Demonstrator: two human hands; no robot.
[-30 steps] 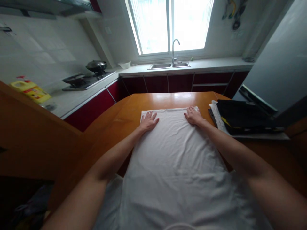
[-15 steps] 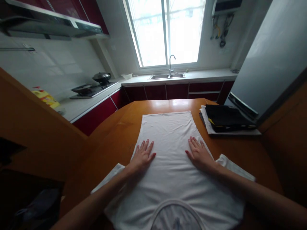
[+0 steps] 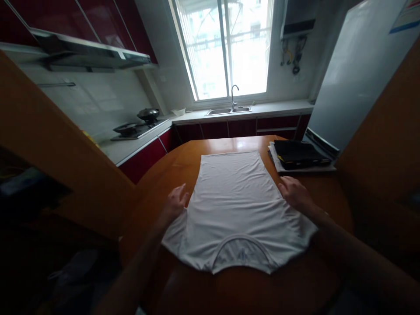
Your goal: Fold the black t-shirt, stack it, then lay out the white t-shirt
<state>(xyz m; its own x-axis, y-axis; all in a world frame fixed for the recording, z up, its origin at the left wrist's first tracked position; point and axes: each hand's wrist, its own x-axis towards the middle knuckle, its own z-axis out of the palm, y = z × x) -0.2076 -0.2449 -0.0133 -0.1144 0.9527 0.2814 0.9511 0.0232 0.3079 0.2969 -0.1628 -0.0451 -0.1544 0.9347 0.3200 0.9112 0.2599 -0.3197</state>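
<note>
A white short-sleeved T-shirt [image 3: 234, 197] lies spread flat on the wooden table, its round neckline towards me and its hem at the far end. Beside its left edge, just above the left sleeve, is my left hand [image 3: 176, 202], with loosely bent fingers and a thumb apart from them. My right hand [image 3: 295, 193] is at the shirt's right edge, above the right sleeve, also loosely bent. No cloth shows between the fingers of either hand. Soft creases run across the chest of the shirt.
The table [image 3: 164, 170] has a rounded edge. On its far right lies a stack of folded dark clothes [image 3: 300, 153] over something white. Beyond stand a sink [image 3: 219, 112], a stove with pans [image 3: 148, 115] and a fridge [image 3: 357, 74]. A wooden panel [image 3: 65, 135] rises at left.
Both hands have left the shirt's front, where they lay flat, and moved outward to its side edges. The view has shifted, so the whole neckline now shows.
</note>
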